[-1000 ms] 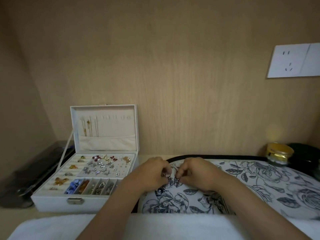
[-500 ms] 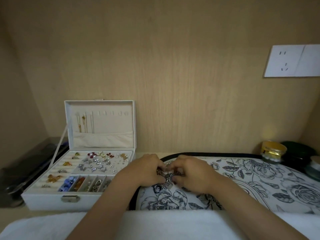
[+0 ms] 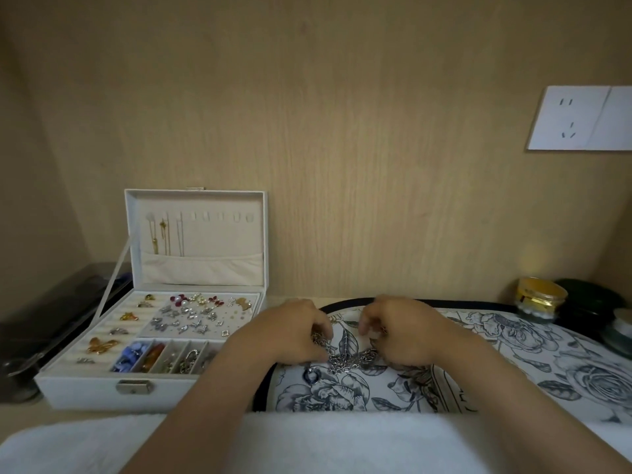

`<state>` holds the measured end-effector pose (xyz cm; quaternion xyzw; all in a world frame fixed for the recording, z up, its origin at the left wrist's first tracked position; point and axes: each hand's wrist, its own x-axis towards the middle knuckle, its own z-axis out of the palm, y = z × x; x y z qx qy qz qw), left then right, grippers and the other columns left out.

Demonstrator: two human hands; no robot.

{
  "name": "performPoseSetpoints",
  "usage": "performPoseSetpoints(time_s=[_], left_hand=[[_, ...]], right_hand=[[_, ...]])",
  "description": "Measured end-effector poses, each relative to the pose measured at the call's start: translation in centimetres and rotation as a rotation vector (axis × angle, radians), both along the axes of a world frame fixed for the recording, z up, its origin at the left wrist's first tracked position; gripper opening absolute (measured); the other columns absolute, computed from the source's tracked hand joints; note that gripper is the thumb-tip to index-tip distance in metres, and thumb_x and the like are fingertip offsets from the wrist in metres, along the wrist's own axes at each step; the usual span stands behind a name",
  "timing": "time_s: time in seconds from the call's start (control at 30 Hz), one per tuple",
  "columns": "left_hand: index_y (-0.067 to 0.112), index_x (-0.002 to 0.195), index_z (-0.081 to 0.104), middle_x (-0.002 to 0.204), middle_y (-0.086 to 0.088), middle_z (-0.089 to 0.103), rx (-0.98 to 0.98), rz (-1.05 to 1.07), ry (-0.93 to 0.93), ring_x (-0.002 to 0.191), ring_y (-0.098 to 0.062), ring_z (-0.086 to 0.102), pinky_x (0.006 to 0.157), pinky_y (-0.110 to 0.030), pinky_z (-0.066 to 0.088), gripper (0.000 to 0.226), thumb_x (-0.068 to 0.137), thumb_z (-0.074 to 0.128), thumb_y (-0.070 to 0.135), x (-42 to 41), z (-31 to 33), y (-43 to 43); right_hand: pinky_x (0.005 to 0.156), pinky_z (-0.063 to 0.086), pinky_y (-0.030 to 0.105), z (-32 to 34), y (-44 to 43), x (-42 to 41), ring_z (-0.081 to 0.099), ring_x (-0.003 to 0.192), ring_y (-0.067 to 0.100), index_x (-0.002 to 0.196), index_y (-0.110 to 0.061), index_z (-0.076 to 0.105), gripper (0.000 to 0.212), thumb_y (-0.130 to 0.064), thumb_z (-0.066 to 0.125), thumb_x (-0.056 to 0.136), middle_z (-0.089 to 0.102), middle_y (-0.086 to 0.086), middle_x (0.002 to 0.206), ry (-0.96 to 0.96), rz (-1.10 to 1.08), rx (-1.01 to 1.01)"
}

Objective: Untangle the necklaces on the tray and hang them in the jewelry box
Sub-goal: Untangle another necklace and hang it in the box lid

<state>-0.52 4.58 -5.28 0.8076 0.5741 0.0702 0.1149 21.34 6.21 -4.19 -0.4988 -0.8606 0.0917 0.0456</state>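
Left hand (image 3: pixel 290 333), right hand (image 3: pixel 407 333) parted, necklaces (image 3: pixel 342 362) between

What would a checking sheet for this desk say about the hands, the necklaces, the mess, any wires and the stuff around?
Surface: wooden desk, with a white towel along the near edge.
Job's things: tangled necklaces lie on the floral tray; the jewelry box is open, with gold chains hanging in its lid and the other hooks bare.
Clutter: gold-lidded jar and dark round container on the right, black object on the left.
Hands: left hand and right hand both grip the tangle, fingers curled.
Cables: nothing seen.
Surroundings: wood-panel wall with a white socket.
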Motion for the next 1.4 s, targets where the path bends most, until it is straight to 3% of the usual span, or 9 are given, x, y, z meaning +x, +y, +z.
performPoseSetpoints(time_s=[0.17, 0.37, 0.47, 0.57, 0.73, 0.87, 1.07, 1.27, 1.4], left_hand=[[0.04, 0.137, 0.051, 0.132, 0.004, 0.041, -0.079, 0.03, 0.07, 0.131, -0.013, 0.031, 0.11, -0.041, 0.036, 0.057, 0.084, 0.068, 0.052, 0.2, -0.7, 0.1], [0.033, 0.112, 0.072, 0.105, 0.009, 0.056, 0.128, -0.056, -0.094, 0.111, -0.01, 0.046, 0.096, -0.035, 0.045, 0.022, 0.094, 0.061, 0.039, 1.9, -0.8, -0.4], [0.034, 0.107, 0.075, 0.094, 0.017, 0.058, 0.18, -0.074, -0.059, 0.102, -0.005, 0.045, 0.088, -0.03, 0.046, 0.02, 0.088, 0.067, 0.04, 2.5, -1.2, -0.6], [0.035, 0.109, 0.073, 0.093, 0.017, 0.061, 0.212, -0.03, -0.089, 0.097, -0.006, 0.051, 0.088, -0.029, 0.047, 0.02, 0.093, 0.062, 0.033, 2.8, -1.7, -0.4], [0.028, 0.113, 0.069, 0.092, 0.006, 0.072, -0.059, 0.096, -0.654, 0.075, -0.003, 0.064, 0.07, -0.024, 0.053, 0.022, 0.092, 0.066, 0.032, 4.0, -2.1, -0.3], [0.022, 0.105, 0.072, 0.089, 0.003, 0.074, -0.157, 0.15, -0.802, 0.077, -0.005, 0.069, 0.076, -0.025, 0.056, 0.022, 0.085, 0.076, 0.031, 3.9, -1.5, 0.0], [0.02, 0.098, 0.073, 0.07, 0.009, 0.059, -0.164, 0.121, -0.697, 0.045, 0.007, 0.046, 0.047, -0.01, 0.036, 0.018, 0.092, 0.067, 0.036, 3.4, -0.6, -0.3], [0.037, 0.097, 0.068, 0.091, 0.006, 0.067, -0.189, 0.097, -0.524, 0.076, -0.008, 0.065, 0.076, -0.028, 0.053, 0.017, 0.083, 0.077, 0.037, 2.1, 0.1, -0.1], [0.038, 0.093, 0.072, 0.083, 0.011, 0.066, -0.145, 0.082, -0.468, 0.077, -0.014, 0.067, 0.072, -0.029, 0.053, 0.012, 0.082, 0.078, 0.04, 1.8, 0.6, -0.1]], right_hand=[[0.067, 0.038, 0.004, -1.3, 0.1, -0.8, 0.058, 0.077, -0.013, 0.099, -0.031, 0.078, 0.012, -0.029, 0.072, 0.089, 0.065, -0.023, 0.086, 0.18, 0.116, -0.123], [0.076, 0.056, 0.025, -1.4, 1.4, 0.7, 0.066, 0.075, 0.0, 0.081, -0.026, 0.075, 0.012, -0.032, 0.068, 0.088, 0.074, -0.011, 0.083, 0.133, 0.039, -0.123], [0.069, 0.046, 0.019, -1.7, 1.7, 1.1, 0.06, 0.075, -0.001, 0.076, -0.031, 0.066, 0.014, -0.032, 0.063, 0.09, 0.069, -0.012, 0.082, 0.097, 0.02, -0.083], [0.061, 0.042, 0.013, -1.7, 1.6, 1.0, 0.055, 0.062, -0.005, 0.082, -0.026, 0.067, 0.018, -0.031, 0.058, 0.097, 0.066, -0.012, 0.075, 0.275, -0.005, -0.121], [0.066, 0.048, 0.026, -1.4, 1.8, 0.5, 0.057, 0.066, 0.01, 0.09, -0.012, 0.066, 0.019, -0.023, 0.055, 0.102, 0.065, 0.001, 0.075, 0.71, -0.065, -0.309], [0.066, 0.051, 0.026, -1.0, 1.7, 0.4, 0.058, 0.066, 0.013, 0.095, -0.006, 0.068, 0.015, -0.014, 0.056, 0.101, 0.063, 0.001, 0.071, 0.92, -0.063, -0.386], [0.081, 0.053, 0.036, -0.1, 1.6, 0.6, 0.056, 0.066, 0.016, 0.1, -0.01, 0.063, 0.013, -0.009, 0.05, 0.103, 0.052, 0.001, 0.065, 1.173, -0.047, -0.519], [0.061, 0.057, 0.031, 0.3, 1.2, 0.9, 0.04, 0.054, 0.011, 0.101, -0.009, 0.057, 0.017, 0.006, 0.055, 0.095, 0.038, 0.001, 0.064, 1.304, -0.025, -0.624], [0.051, 0.047, 0.025, -0.1, 1.6, 1.0, 0.038, 0.05, 0.01, 0.096, -0.011, 0.059, 0.032, 0.02, 0.059, 0.085, 0.034, -0.001, 0.062, 1.22, -0.052, -0.502]])
